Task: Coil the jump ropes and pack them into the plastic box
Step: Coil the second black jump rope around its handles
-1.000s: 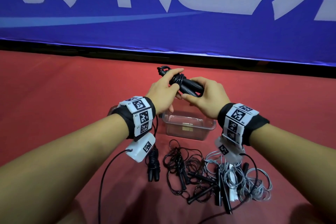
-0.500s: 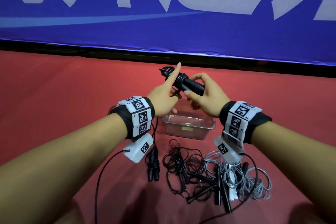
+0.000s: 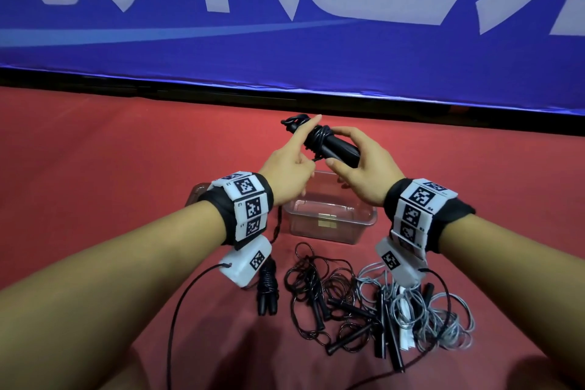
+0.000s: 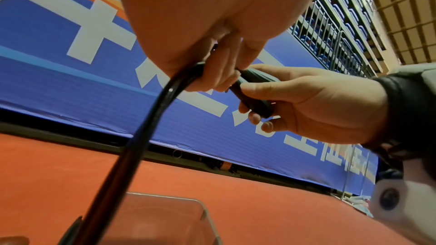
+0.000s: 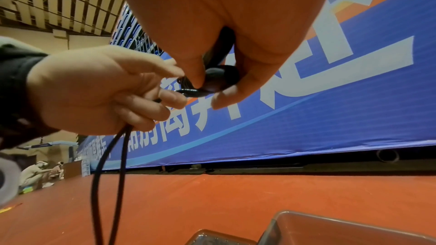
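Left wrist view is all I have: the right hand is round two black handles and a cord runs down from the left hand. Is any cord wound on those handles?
Observer: Yes. The head view shows several turns of cord round the far end of the held jump rope, between the left hand and the right hand.
Operator: Anything in the plastic box?
Observer: I see no rope inside the plastic box.
Operator: What lies on the floor?
Observer: Nearer the person than the box: one wound black bundle, a tangle of loose black ropes and grey ropes.
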The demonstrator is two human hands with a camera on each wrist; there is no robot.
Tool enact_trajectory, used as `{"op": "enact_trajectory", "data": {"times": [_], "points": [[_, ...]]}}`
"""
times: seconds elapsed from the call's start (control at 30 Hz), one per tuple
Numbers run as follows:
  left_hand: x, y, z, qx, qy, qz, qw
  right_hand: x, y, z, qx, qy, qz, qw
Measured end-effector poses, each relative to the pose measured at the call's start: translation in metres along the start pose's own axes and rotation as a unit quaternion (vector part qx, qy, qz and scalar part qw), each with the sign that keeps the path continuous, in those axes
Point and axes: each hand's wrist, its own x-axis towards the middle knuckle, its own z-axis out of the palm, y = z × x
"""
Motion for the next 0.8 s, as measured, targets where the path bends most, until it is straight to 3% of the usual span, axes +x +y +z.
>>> {"op": "enact_trajectory", "data": {"times": [0.13, 0.33, 0.43, 0.57, 0.63, 0.8], "points": [[0.007, -0.003, 0.001, -0.014, 0.051, 0.016, 0.998, 0.001, 0.002, 0.002, -0.030, -0.002, -0.035, 0.999], [0.006, -0.005, 0.000, 0.053, 0.075, 0.013, 0.996, -0.001, -0.014, 0.008, -0.050, -0.082, -0.014, 0.995], [0.003, -0.003, -0.001, 0.064, 0.073, 0.012, 0.995, -0.001, -0.022, 0.008, 0.106, -0.089, 0.071, 0.988], [0.001, 0.002, -0.003, 0.040, 0.075, 0.027, 0.996, 0.002, -0.028, 0.000, 0.347, -0.088, 0.229, 0.905], [0.000, 0.005, -0.003, 0.025, 0.061, 0.033, 0.997, 0.001, -0.026, -0.004, 0.372, -0.114, 0.239, 0.890], [-0.004, 0.011, -0.002, -0.019, 0.023, -0.010, 1.000, 0.000, -0.017, -0.003, 0.375, -0.067, 0.194, 0.904]]}}
